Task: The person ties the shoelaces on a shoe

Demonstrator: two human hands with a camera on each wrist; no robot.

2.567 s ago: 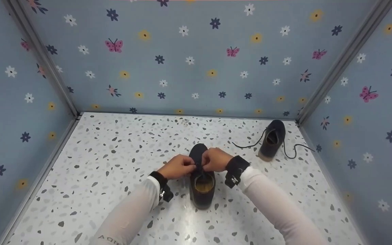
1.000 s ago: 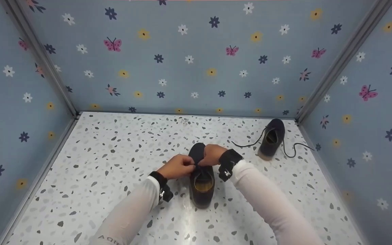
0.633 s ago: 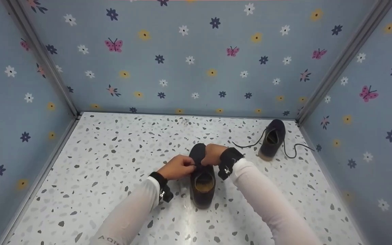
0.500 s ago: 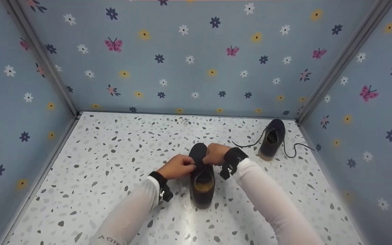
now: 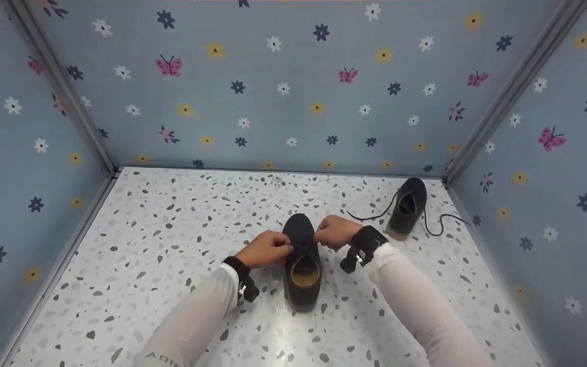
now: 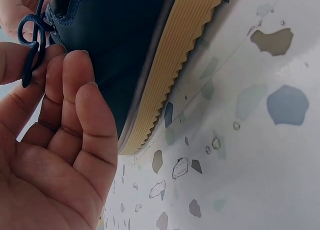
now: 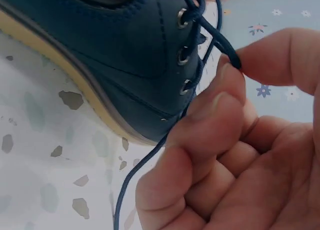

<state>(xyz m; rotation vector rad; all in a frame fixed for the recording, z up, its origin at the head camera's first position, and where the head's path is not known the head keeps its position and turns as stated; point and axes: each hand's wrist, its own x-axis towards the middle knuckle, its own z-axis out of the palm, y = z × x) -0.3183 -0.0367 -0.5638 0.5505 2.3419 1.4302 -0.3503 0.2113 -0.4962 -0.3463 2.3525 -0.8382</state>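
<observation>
One shoe (image 5: 302,296), mid speckled surface (image 5: 171,219), apparently part-tied, lace (image 7: 220,37) pinched firmly in left hand (image 5: 265,248) and right hand (image 5: 336,232); tightening probably left; other shoe (image 5: 403,223), near far right corner, untied.

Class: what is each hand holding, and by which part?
The left hand and right hand each pinch the lace of the nearer shoe, away from its eyelets; whether by loop or end is unclear.

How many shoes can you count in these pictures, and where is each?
2. The near shoe stands between the left hand and the right hand; the far shoe stands near the far right corner of the floor. No third shoe shows.
</observation>
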